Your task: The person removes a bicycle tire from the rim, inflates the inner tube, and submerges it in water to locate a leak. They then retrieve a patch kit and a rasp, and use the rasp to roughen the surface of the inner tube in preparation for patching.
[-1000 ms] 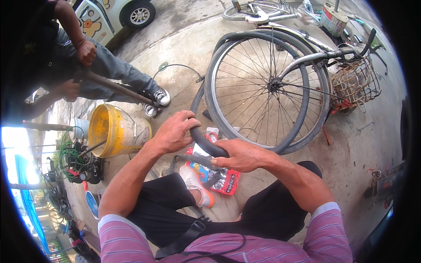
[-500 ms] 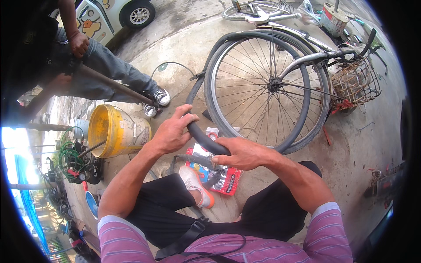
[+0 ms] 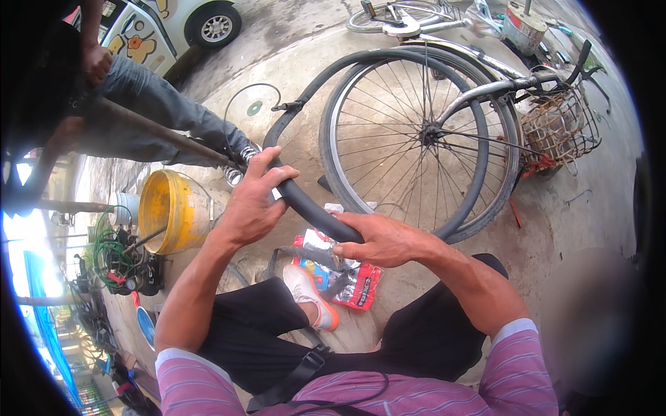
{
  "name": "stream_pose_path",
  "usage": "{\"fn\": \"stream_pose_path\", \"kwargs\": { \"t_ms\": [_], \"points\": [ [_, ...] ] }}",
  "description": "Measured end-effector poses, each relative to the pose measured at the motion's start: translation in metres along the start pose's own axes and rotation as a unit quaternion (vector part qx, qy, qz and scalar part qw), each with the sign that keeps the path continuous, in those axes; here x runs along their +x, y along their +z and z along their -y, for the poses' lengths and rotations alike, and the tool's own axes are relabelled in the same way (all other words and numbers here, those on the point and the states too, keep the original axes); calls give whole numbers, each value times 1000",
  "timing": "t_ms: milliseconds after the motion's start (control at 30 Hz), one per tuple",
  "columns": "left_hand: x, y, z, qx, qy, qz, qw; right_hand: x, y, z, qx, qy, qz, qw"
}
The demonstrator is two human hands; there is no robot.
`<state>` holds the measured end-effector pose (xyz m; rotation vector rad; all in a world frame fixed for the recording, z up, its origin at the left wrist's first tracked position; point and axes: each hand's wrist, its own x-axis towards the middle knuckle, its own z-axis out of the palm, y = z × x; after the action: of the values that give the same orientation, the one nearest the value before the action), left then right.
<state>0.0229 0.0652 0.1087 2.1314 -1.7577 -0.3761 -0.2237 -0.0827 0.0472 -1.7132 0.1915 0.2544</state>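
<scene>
A black inner tube (image 3: 313, 212), round and plump, runs between my two hands and loops over the wheel of a bicycle lying on its side. My left hand (image 3: 251, 200) is closed around the tube, fingers over its top. Farther along to the right, my right hand (image 3: 380, 240) grips the same tube with the thumb on the near side. Beyond my left hand, a thin hose (image 3: 250, 86) reaches the tube at its valve (image 3: 294, 107). The bicycle wheel (image 3: 334, 149) with its tyre and spokes lies just past the tube.
At left, another person (image 3: 149, 90) in jeans stands holding a long bar (image 3: 156, 130). A yellow-rimmed bucket (image 3: 182, 211) stands nearby. A red and silver package (image 3: 361, 286) lies by my shoe (image 3: 310, 295). The bicycle's wire basket (image 3: 562, 125) is at right; a parked vehicle (image 3: 177, 28) stands behind.
My left hand has moved left with the tube, and the valve section has swung left, away from the wheel. My right hand has barely moved. A blurred shape has appeared at the lower right.
</scene>
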Motion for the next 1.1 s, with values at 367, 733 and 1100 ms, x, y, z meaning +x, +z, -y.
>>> {"fn": "stream_pose_path", "kwargs": {
  "t_ms": [367,733,1100],
  "points": [
    [-10,-13,-34,6,40,-2,999,-6,4,13,10,-80,-48,996],
    [-1,-4,-5,-192,-98,-120,969,-9,12,14,54,-133,-89,986],
    [14,-7,22,-662,-329,-76,669,-12,15,22,-36,-67,50,996]
  ]
}}
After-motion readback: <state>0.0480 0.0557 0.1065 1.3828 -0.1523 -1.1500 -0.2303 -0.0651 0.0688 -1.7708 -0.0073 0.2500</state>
